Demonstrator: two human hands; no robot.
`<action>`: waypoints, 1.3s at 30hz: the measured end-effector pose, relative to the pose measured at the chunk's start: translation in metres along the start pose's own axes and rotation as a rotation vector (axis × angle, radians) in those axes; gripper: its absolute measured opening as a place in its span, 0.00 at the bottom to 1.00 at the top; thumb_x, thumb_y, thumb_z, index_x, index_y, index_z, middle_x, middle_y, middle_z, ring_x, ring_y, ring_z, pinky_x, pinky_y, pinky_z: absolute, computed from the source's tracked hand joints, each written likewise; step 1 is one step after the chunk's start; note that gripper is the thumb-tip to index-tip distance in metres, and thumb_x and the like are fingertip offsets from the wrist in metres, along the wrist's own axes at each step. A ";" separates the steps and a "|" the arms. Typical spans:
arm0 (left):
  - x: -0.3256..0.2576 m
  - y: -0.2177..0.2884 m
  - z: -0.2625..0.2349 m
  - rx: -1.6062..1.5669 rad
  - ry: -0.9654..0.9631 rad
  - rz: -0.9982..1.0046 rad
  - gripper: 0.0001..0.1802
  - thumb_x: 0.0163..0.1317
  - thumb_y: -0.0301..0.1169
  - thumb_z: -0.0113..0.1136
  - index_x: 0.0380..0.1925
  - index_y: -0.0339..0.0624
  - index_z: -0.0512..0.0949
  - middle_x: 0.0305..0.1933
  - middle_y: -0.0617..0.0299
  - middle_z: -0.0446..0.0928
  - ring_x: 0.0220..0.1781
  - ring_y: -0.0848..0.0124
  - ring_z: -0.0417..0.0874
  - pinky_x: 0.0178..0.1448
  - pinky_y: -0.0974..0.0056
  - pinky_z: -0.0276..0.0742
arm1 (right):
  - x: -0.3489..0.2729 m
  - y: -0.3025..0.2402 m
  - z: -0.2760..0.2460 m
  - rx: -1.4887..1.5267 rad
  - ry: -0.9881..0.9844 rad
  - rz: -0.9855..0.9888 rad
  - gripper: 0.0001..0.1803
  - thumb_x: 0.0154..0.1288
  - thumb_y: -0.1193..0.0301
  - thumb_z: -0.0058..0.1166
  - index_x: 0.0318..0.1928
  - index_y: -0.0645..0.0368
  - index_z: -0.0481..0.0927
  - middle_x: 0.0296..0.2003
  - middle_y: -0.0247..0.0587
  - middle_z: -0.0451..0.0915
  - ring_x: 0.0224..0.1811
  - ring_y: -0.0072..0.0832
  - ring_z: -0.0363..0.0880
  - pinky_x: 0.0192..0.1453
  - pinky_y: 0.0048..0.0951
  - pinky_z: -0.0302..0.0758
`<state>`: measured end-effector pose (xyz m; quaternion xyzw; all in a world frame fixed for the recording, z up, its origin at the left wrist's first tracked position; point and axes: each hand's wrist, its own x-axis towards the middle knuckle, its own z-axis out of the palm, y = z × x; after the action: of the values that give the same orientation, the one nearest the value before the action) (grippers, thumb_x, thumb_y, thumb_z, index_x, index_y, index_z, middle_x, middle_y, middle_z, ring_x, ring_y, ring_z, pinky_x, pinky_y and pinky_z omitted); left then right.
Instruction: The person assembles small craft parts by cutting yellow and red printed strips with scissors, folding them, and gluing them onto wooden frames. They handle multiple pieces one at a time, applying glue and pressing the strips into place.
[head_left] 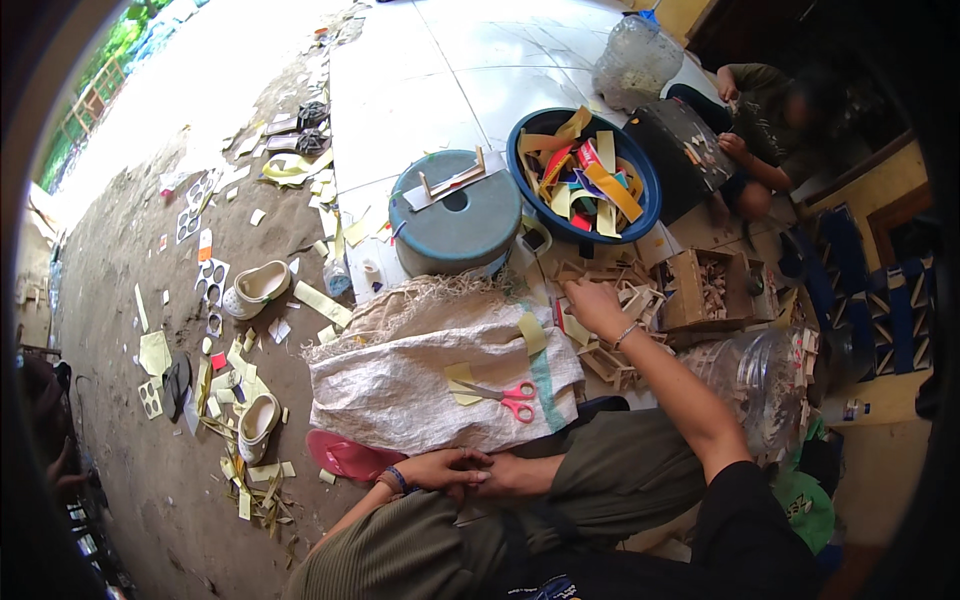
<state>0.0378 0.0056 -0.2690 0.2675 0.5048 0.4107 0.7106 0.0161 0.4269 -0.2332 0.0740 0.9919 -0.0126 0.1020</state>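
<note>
Right hand: stretched out over a pile of wooden pieces, fingers curled down onto them; whether it grips one cannot be told.
Left hand: loose, resting on the knee, grasping nothing.
Sack: spread before the knees, scissors on it.
Beyond: grey stool, blue basin of coloured strips.
Right: wooden box; another person's hand.

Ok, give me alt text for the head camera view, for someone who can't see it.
A seated person's right hand reaches into a pile of small wooden frames, while the left hand rests on their knee. Pink-handled scissors lie on a woven sack, beside a blue basin of coloured strips; another person sits beyond.
</note>
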 end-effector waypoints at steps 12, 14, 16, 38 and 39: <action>-0.032 0.049 0.005 0.127 -0.197 -0.040 0.36 0.75 0.50 0.58 0.73 0.39 0.66 0.67 0.51 0.76 0.70 0.65 0.73 0.76 0.62 0.65 | -0.015 0.034 -0.012 0.473 0.141 0.307 0.16 0.62 0.69 0.58 0.49 0.60 0.85 0.43 0.48 0.88 0.45 0.42 0.87 0.50 0.41 0.82; -0.039 0.067 0.003 0.117 -0.235 0.037 0.35 0.76 0.49 0.58 0.73 0.39 0.66 0.67 0.52 0.76 0.70 0.65 0.74 0.76 0.62 0.65 | -0.024 0.044 -0.039 0.726 0.079 0.328 0.18 0.62 0.69 0.61 0.51 0.62 0.85 0.41 0.45 0.88 0.44 0.35 0.87 0.49 0.36 0.81; -0.045 0.088 0.000 0.099 -0.237 0.044 0.34 0.76 0.47 0.57 0.73 0.39 0.66 0.67 0.52 0.77 0.69 0.66 0.74 0.75 0.62 0.65 | -0.035 0.053 -0.066 0.870 -0.006 0.350 0.21 0.64 0.69 0.65 0.56 0.65 0.83 0.40 0.37 0.87 0.42 0.22 0.83 0.47 0.26 0.79; -0.045 0.247 0.021 0.340 0.955 0.788 0.18 0.67 0.26 0.68 0.56 0.40 0.80 0.42 0.56 0.87 0.42 0.68 0.88 0.48 0.64 0.83 | -0.110 -0.074 -0.161 1.880 -0.093 0.076 0.20 0.78 0.67 0.55 0.64 0.62 0.76 0.51 0.34 0.83 0.49 0.18 0.80 0.51 0.23 0.77; -0.048 0.240 0.015 0.125 0.938 0.762 0.19 0.70 0.27 0.66 0.60 0.38 0.77 0.45 0.59 0.85 0.43 0.72 0.86 0.47 0.66 0.83 | -0.105 -0.069 -0.155 1.763 -0.022 0.061 0.20 0.79 0.66 0.55 0.64 0.62 0.75 0.50 0.34 0.83 0.48 0.18 0.80 0.51 0.22 0.77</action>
<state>-0.0305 0.0897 -0.0487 0.2611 0.6560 0.6798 0.1982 0.0763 0.3497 -0.0592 0.1520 0.6177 -0.7713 0.0178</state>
